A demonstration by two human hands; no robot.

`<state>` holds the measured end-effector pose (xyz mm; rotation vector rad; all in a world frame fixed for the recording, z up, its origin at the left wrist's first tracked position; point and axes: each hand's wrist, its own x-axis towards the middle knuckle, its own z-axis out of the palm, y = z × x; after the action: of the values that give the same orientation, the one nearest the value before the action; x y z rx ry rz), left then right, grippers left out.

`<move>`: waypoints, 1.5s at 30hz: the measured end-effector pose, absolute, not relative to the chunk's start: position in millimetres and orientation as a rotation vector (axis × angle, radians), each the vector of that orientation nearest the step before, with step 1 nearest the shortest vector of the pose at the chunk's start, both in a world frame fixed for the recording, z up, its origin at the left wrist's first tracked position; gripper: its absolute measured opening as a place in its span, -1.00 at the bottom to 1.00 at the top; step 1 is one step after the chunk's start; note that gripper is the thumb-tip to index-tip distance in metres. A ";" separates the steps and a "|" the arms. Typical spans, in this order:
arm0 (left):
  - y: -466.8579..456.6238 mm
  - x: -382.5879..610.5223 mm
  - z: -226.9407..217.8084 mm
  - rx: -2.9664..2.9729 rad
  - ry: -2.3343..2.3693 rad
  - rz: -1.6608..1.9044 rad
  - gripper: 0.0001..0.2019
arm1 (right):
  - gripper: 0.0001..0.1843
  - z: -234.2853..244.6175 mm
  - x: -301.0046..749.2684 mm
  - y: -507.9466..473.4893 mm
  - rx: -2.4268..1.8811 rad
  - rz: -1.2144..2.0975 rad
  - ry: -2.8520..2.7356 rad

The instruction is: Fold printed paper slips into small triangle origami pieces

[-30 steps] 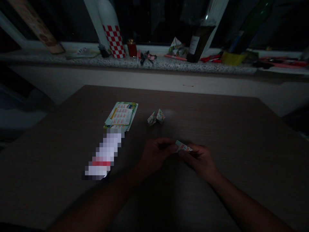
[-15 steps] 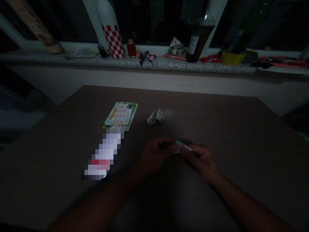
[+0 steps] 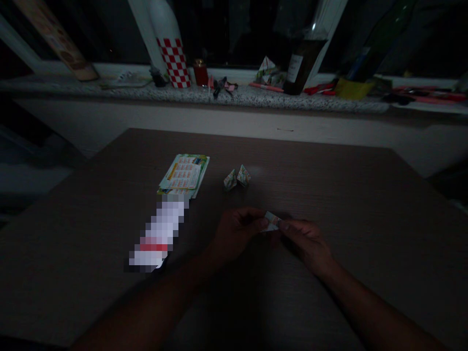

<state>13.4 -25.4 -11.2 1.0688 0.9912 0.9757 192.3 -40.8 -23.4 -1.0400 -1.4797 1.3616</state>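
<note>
Between my two hands is a small piece of folded paper (image 3: pixel 271 222), pale with orange and dark print. My left hand (image 3: pixel 237 233) pinches its left end between thumb and fingers. From the other side my right hand (image 3: pixel 305 241) is closed on the right end, the thumb covering that part of the print. Just beyond the hands, two small folded paper pieces (image 3: pixel 243 176) with pointed tips stand side by side on the table. A stack of printed paper sheets (image 3: pixel 183 173) lies to their left.
Below the stack lies a lit, blurred-out rectangular object (image 3: pixel 159 234). The brown table (image 3: pixel 329 180) ends at a wall. On the granite sill (image 3: pixel 127 92) stand a red-checkered white bottle (image 3: pixel 175 61), a small red jar (image 3: pixel 200 73), a dark labelled bottle (image 3: pixel 295 68) and a green bottle (image 3: pixel 383 34).
My right thumb has shifted over the right end of the folded paper, covering more of it. My left hand keeps nearly the same pinch. The view has moved very slightly.
</note>
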 end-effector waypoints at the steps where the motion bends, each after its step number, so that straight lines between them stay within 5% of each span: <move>1: -24.7 13.3 -12.0 1.037 0.986 0.983 -0.84 | -0.57 -23.4 192.9 -40.6 -1.032 1.345 -1.500; 4: -21.8 12.3 -14.7 0.907 0.949 1.012 -0.76 | -0.74 -24.3 196.4 -39.6 -1.049 1.158 -1.582; 12: -19.5 11.5 -15.8 0.751 0.857 0.841 -0.75 | -0.75 -21.5 198.9 -36.6 -0.828 0.506 -1.966; 31: -29.8 -1.6 -3.8 2.436 0.933 0.943 -0.90 | -0.88 -17.2 198.6 -38.6 -0.836 0.566 -1.995; 45: -25.6 -5.5 0.8 2.488 0.907 0.838 -0.90 | -0.87 -17.8 201.3 -37.7 -0.829 0.599 -2.000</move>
<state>-5.5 -25.6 0.8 2.4880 0.9069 0.8375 201.3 -37.7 -17.8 -0.8288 -2.0000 0.5992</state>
